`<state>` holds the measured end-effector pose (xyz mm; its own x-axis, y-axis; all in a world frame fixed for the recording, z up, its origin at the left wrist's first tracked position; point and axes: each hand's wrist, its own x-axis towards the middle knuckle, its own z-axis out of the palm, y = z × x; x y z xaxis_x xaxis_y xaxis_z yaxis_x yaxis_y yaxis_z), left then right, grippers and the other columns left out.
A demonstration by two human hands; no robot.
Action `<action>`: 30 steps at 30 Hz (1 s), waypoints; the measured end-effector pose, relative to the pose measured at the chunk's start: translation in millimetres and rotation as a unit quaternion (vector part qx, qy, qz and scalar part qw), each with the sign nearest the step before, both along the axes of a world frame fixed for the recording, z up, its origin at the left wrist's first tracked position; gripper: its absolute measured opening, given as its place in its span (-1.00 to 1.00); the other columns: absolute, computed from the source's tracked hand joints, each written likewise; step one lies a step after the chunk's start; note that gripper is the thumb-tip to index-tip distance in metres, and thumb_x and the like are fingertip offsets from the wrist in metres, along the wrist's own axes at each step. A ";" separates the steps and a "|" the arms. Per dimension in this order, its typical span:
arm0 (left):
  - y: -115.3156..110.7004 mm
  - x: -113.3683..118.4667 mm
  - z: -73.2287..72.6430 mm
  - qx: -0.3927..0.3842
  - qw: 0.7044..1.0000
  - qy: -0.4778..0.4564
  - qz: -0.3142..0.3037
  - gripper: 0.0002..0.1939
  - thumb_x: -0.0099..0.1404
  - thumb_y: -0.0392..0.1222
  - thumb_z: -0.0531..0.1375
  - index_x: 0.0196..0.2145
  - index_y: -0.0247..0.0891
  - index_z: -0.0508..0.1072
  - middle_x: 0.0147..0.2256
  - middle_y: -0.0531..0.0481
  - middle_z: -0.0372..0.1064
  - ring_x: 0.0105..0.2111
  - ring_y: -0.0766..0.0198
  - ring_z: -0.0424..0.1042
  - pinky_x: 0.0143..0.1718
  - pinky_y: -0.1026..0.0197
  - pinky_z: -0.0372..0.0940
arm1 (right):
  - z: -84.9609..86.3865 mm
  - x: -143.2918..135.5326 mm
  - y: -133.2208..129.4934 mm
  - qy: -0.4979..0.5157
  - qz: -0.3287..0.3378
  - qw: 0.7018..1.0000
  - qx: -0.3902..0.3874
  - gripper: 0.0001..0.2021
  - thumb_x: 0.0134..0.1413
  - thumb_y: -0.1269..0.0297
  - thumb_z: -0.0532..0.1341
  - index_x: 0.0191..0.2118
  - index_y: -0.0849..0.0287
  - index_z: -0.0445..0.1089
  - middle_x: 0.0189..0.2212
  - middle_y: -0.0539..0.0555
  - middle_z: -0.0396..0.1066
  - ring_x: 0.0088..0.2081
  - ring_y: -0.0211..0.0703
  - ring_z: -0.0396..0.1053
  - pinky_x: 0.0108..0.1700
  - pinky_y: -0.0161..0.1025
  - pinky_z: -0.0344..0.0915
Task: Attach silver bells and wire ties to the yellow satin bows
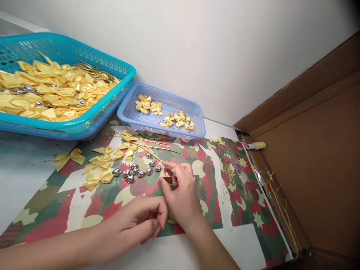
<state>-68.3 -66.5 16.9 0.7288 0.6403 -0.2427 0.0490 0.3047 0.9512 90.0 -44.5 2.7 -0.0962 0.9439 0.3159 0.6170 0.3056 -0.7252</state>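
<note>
My right hand (181,183) is closed over the sheet, with a short dark metal blade (168,180) showing between thumb and fingers; its rear part is hidden. Its index fingertip touches the end of the gold cords (150,152). A bit of yellow ribbon shows under those fingers. Beside it, my left hand (143,219) has curled fingers, and whatever they may hold is hidden. Silver heart-shaped beads (134,171) lie loose just beyond both hands. Several yellow ribbon bows (98,178) are spread to the left of the beads.
A teal basket (112,62) heaped with bows stands at the back left. Next to it, a blue basket (165,90) holds a few bows with cord loops. Patterned paper (109,204) covers the table. Cardboard (306,161) borders the right side, near a white-and-yellow tube (255,145).
</note>
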 end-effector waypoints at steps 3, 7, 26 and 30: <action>0.1 2.2 -6.4 -0.107 0.994 -0.025 0.016 -0.92 0.07 -0.21 0.04 -0.46 -0.18 0.32 -0.60 0.13 0.19 -0.59 0.33 0.11 -0.56 0.29 0.03 | -9.1 -5.3 6.4 -0.053 0.005 0.998 0.021 -0.84 0.00 0.53 0.22 -0.37 0.10 0.41 -0.42 0.06 0.46 -0.21 0.00 0.27 -0.21 -0.13 0.25; 3.8 4.3 -20.8 -0.151 0.982 -0.103 0.050 -0.93 0.05 -0.19 0.07 -0.51 -0.19 0.32 -0.66 0.16 0.04 -0.64 0.34 -0.02 -0.59 0.27 -0.05 | -18.3 -8.5 10.7 -0.062 -0.048 0.996 0.039 -0.81 -0.07 0.57 0.28 -0.46 0.10 0.38 -0.52 -0.01 0.40 -0.31 -0.07 0.27 -0.22 -0.15 0.17; 10.4 9.3 -26.5 -0.221 0.940 -0.106 0.239 -0.45 -0.04 0.20 0.46 -0.23 -0.25 0.53 -0.52 0.13 0.21 -0.53 0.40 0.09 -0.50 0.33 0.03 | 5.4 -2.1 -18.7 0.093 0.020 0.977 0.188 -0.57 0.07 0.57 0.26 -0.51 0.07 -0.03 -0.38 -0.02 0.61 -0.44 -0.16 0.17 -0.43 -0.24 0.20; 11.2 7.2 -16.0 -0.226 0.937 -0.113 0.242 -0.50 -0.04 0.14 0.48 -0.28 -0.30 0.61 -0.61 0.18 0.07 -0.57 0.44 -0.11 -0.57 0.33 -0.12 | 6.3 -1.8 -16.7 0.098 0.039 0.970 0.218 -0.58 0.06 0.61 0.26 -0.50 0.10 -0.01 -0.34 -0.03 0.62 -0.44 -0.21 0.22 -0.40 -0.26 0.23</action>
<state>-61.0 -55.3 0.9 0.4447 0.7786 -0.4428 -0.3870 0.6128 0.6889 88.2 -61.2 9.0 -0.0599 0.7087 0.7030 0.4425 0.6501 -0.6177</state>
